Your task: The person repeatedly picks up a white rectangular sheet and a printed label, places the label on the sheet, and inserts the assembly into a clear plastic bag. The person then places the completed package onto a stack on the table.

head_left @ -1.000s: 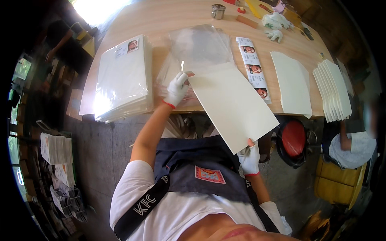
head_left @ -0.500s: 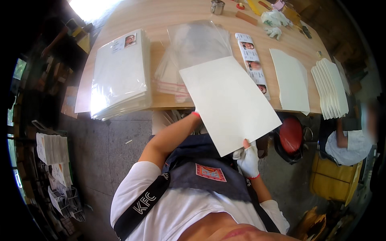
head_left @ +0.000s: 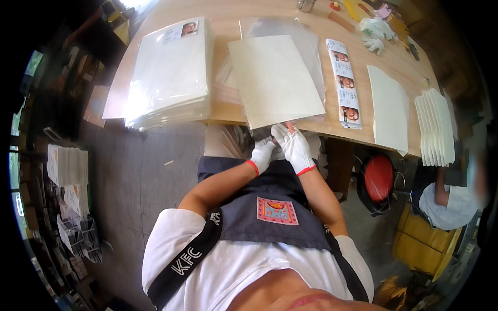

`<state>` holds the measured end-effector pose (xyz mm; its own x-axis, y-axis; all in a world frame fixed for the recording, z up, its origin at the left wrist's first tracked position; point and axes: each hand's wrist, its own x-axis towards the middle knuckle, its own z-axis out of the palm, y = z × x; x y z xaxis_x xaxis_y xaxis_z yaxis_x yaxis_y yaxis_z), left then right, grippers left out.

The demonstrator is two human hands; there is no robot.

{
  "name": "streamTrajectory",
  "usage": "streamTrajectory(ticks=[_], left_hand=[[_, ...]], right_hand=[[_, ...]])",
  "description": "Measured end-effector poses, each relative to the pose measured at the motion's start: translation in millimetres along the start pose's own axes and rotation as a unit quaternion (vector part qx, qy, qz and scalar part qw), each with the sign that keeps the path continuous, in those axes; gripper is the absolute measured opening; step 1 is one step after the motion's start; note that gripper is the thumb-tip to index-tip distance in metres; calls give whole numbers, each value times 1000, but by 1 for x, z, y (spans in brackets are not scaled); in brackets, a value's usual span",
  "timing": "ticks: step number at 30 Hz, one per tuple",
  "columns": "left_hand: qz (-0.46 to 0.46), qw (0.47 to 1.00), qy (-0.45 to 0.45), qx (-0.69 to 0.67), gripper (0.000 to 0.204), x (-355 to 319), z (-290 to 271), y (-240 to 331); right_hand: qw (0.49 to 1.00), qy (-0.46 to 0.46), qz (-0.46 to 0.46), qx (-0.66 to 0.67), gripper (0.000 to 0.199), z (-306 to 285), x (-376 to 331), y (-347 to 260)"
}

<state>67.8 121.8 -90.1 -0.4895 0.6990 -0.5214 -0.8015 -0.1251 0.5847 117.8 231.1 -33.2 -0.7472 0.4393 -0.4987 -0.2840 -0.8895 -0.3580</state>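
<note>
A large white sheet of card point(head_left: 275, 80) lies over the clear plastic sleeves point(head_left: 308, 49), its near corner reaching past the table edge. Whether it sits inside the top sleeve I cannot tell. Both my hands wear white gloves with red cuffs and bare fingertips. At the sheet's near edge is my right hand point(head_left: 294, 145), fingers stretched out and thumb up, not wrapped round anything. Close beside it, slightly lower and to the left, my left hand point(head_left: 263, 154) has its fingers drawn together; what they hold, if anything, is hidden.
On the left stands a pile of filled clear sleeves point(head_left: 168, 78). A strip of printed labels point(head_left: 343, 83), white card point(head_left: 388, 106) and a fanned card stack point(head_left: 434, 124) lie to the right. Farther back are loose gloves point(head_left: 374, 45). A red-seated stool point(head_left: 378, 176) stands below.
The white sheet has moved away from me, onto the sleeves on the table. My right hand has moved up and left, and my left hand has come out from under the sheet.
</note>
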Motion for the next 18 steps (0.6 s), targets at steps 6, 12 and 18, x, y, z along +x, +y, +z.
streamTrajectory(ticks=[6,12,18], left_hand=[[-15,995,59,75,22,-58,-32,56],[71,981,33,179,21,-66,-47,83],[37,984,47,166,19,-61,-56,82]], right_hand=[[796,-88,-46,-596,23,42,-57,-3],[294,-209,-346,-866,15,50,-38,30],[474,-262,-247,-803,9,55,-41,19]])
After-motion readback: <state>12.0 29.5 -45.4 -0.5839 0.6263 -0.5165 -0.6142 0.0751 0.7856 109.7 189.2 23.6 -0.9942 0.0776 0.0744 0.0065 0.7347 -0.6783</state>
